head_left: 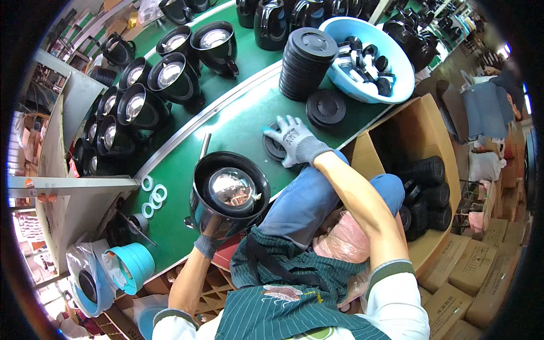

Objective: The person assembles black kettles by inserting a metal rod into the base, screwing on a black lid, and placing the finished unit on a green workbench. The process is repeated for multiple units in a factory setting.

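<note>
A wide black pot (pixel 229 214) stands mouth-up at the near edge of a green counter (pixel 224 133), its long axis running roughly up and down and its round opening facing the camera over a shiny inner dome (pixel 231 184). A dark projection juts from its lower left side; whether the base touches the counter cannot be told. The worker's left grip (pixel 211 229) is against the pot's near wall, its fingers too hidden to tell how they close.

At right, the gray-gloved right grip (pixel 294 139) lies with fingers spread over a flat black disc (pixel 272 148). A low pile of discs (pixel 326 109) sits just beyond it, with a tall stack (pixel 306 65) and a blue basin (pixel 403 68) of small parts farther back.

A pale raised strip (pixel 198 120) bounds the work area on the far side, rows of similar pots (pixel 173 73) behind it. Open green surface runs between strip and pot, and left toward four pale rings (pixel 154 195). A slim metal rod (pixel 205 145) rises beside the pot's far rim; a denim-clad leg (pixel 300 209) crowds the near edge at right.
</note>
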Action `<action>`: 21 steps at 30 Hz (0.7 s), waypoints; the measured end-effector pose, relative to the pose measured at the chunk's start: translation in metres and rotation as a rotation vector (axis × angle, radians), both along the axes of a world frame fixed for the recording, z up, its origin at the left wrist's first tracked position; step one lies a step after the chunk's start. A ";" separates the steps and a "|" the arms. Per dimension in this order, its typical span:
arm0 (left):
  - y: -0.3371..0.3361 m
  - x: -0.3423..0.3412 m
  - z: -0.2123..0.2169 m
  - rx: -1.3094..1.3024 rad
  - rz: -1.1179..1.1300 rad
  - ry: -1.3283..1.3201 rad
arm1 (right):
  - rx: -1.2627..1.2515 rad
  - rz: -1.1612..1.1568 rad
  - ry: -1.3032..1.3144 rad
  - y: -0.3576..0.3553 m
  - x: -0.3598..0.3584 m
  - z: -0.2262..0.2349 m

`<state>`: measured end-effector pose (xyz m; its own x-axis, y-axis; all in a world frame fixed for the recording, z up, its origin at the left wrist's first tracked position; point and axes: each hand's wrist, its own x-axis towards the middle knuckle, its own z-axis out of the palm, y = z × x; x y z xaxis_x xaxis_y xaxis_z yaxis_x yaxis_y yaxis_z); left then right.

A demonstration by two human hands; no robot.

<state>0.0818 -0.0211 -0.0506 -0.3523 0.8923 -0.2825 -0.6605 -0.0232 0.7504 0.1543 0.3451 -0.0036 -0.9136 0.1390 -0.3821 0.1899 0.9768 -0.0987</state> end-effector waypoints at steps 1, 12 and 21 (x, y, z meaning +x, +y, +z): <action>-0.003 0.000 -0.003 -0.023 -0.011 0.037 | -0.121 -0.103 0.176 -0.004 0.007 0.005; 0.030 -0.024 -0.002 -0.167 -0.509 0.879 | -0.871 -0.054 0.626 -0.060 0.111 0.144; 0.047 -0.014 0.041 -0.125 -0.530 0.841 | -0.843 0.054 0.835 -0.084 0.173 0.142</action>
<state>0.0682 0.0261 -0.0096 -0.0458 0.9728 -0.2271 0.1840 0.2317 0.9552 0.3275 0.2614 0.1384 -0.9203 0.0827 0.3823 -0.2780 0.5493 -0.7880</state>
